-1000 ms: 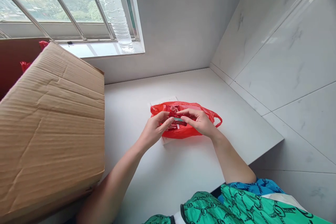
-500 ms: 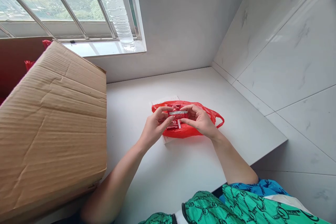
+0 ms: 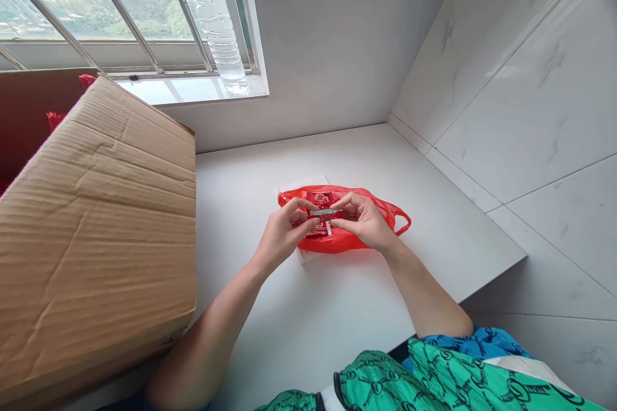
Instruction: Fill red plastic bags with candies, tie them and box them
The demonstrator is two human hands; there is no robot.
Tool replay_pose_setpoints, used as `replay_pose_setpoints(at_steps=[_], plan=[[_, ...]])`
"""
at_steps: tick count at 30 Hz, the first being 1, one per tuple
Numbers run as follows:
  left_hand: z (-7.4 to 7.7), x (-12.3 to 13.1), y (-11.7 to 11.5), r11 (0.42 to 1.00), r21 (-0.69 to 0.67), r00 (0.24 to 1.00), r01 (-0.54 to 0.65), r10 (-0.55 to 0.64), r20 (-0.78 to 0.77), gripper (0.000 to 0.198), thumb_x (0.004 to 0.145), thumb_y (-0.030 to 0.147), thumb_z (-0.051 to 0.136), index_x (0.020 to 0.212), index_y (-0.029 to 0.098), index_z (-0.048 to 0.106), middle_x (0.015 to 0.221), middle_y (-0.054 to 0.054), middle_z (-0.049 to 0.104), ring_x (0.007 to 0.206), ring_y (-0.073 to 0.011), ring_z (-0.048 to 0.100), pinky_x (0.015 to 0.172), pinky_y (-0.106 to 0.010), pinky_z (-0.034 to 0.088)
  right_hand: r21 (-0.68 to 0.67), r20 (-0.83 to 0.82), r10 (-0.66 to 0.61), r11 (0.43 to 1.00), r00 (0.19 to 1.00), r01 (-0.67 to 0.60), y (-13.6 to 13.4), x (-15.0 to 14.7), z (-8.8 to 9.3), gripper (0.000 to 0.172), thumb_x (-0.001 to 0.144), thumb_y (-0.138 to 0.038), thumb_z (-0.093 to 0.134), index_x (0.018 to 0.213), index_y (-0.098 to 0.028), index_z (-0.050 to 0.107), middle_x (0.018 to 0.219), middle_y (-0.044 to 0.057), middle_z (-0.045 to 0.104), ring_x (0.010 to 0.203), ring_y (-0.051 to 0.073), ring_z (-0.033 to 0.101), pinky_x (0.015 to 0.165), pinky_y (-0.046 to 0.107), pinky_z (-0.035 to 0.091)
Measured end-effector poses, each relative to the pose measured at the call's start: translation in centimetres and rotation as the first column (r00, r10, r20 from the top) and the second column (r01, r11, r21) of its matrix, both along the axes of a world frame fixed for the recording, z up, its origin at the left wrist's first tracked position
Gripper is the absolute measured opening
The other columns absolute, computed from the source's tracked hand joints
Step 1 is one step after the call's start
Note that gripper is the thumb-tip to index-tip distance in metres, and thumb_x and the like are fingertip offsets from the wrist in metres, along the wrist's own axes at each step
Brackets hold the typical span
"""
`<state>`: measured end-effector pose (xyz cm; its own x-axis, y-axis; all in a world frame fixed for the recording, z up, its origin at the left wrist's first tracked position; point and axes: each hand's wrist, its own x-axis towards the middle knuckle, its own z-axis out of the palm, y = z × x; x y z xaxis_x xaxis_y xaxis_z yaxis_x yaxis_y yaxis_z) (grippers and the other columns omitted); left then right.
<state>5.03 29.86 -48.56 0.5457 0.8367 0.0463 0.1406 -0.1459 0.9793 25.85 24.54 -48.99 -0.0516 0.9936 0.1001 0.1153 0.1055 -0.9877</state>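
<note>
Between my two hands is a small red packet (image 3: pixel 326 213) with a silvery strip along it. My left hand (image 3: pixel 288 225) pinches its left end between thumb and fingers. At the right end, my right hand (image 3: pixel 362 219) grips it the same way. Directly beneath lies a red plastic bag (image 3: pixel 332 245), spread out with a handle loop to the right. Other red printed packets (image 3: pixel 320 198) rest on the bag, partly covered by my fingers. A white flat piece (image 3: pixel 308 258) sticks out from under the bag.
A big cardboard box (image 3: pixel 120 225) with red bags (image 3: pixel 56 119) inside stands on the left. On the windowsill is a clear water bottle (image 3: pixel 219 32). The white tabletop (image 3: pixel 250 173) meets a grey wall behind and marble-patterned tiles (image 3: pixel 540 109) on the right.
The small packet has tilted between my fingers, so its silvery strip looks narrower and sits slightly lower. More of the packet behind it shows. Both hands stay nearly in place.
</note>
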Motion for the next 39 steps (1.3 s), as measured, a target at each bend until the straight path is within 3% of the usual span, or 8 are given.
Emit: replay_pose_setpoints(at_steps=[10,15,19,23,26,33,36,39], plan=[[-0.7,-0.1,0.6,0.998,-0.064,1.000,-0.008,0.010,0.025,0.016,0.087,0.035,0.065,0.087,0.019,0.062,0.077,-0.001,0.070,0.073,-0.0170,0.069,0.072,-0.029,0.054,-0.054,-0.061,-0.016,0.998,0.998,0.013,0.3,-0.3,-0.5,0.015,0.078,-0.031,0.077,0.081,-0.022,0.067,0.085,0.001,0.072,0.085,0.018,0.070,0.082,0.036,0.057],[-0.2,-0.2,0.6,0.998,0.052,0.998,0.033,-0.030,-0.058,0.016,0.090,0.032,0.058,0.093,0.020,0.068,0.089,-0.002,0.071,0.079,-0.0158,0.066,0.071,-0.026,0.052,-0.106,-0.039,-0.042,0.994,0.998,0.038,0.4,0.0,-0.4,0.018,0.077,-0.034,0.078,0.081,-0.021,0.066,0.084,0.002,0.072,0.086,0.019,0.070,0.084,0.037,0.057],[-0.2,-0.3,0.5,0.969,0.244,0.964,0.028,0.038,-0.263,0.019,0.093,0.030,0.051,0.099,0.023,0.068,0.097,-0.001,0.073,0.084,-0.0169,0.066,0.074,-0.027,0.050,-0.074,0.166,-0.092,0.992,0.982,0.105,0.1,1.1,0.1,0.015,0.085,-0.031,0.068,0.097,-0.023,0.065,0.103,0.003,0.072,0.093,0.018,0.070,0.083,0.033,0.055],[-0.5,-0.3,0.4,0.881,0.472,0.877,0.039,0.196,-0.439,0.021,0.094,0.028,0.048,0.107,0.027,0.065,0.107,0.000,0.071,0.077,-0.0162,0.064,0.068,-0.029,0.045,-0.008,0.642,-0.277,0.930,0.715,0.368,-0.2,2.7,0.6,0.017,0.093,-0.024,0.050,0.099,-0.023,0.066,0.098,0.005,0.073,0.087,0.020,0.069,0.071,0.030,0.050],[-0.6,-0.4,0.5,0.799,0.600,0.833,0.048,0.300,-0.466,0.021,0.097,0.029,0.045,0.105,0.027,0.064,0.109,0.000,0.070,0.068,-0.0142,0.062,0.071,-0.031,0.043,0.005,0.837,-0.217,0.921,0.503,0.389,-0.2,3.2,0.4,0.021,0.095,-0.021,0.046,0.091,-0.020,0.067,0.083,0.006,0.072,0.076,0.022,0.067,0.062,0.030,0.044],[-0.7,-0.5,0.7,0.767,0.641,0.807,0.037,0.355,-0.471,0.018,0.097,0.029,0.045,0.100,0.027,0.063,0.098,0.002,0.071,0.060,-0.0117,0.057,0.077,-0.032,0.041,-0.001,0.928,-0.110,0.955,0.357,0.295,-0.1,2.7,-0.6,0.025,0.084,-0.009,0.053,0.102,-0.020,0.067,0.094,0.008,0.073,0.084,0.023,0.067,0.060,0.029,0.041],[-0.5,-0.5,0.7,0.772,0.635,0.798,0.033,0.362,-0.482,0.019,0.097,0.031,0.046,0.098,0.027,0.064,0.095,0.003,0.071,0.059,-0.0119,0.058,0.074,-0.032,0.041,0.059,0.911,-0.182,0.946,0.369,0.320,0.0,2.6,-0.2,0.023,0.088,-0.012,0.048,0.096,-0.020,0.068,0.084,0.007,0.072,0.074,0.023,0.066,0.058,0.030,0.042],[-0.3,-0.5,0.5,0.775,0.631,0.801,0.029,0.359,-0.478,0.019,0.097,0.032,0.046,0.100,0.027,0.064,0.096,0.003,0.071,0.061,-0.0124,0.059,0.070,-0.030,0.042,0.140,0.775,-0.334,0.919,0.537,0.368,-0.2,2.1,0.5,0.024,0.095,-0.025,0.046,0.102,-0.020,0.069,0.088,0.007,0.074,0.079,0.023,0.069,0.067,0.033,0.050]])
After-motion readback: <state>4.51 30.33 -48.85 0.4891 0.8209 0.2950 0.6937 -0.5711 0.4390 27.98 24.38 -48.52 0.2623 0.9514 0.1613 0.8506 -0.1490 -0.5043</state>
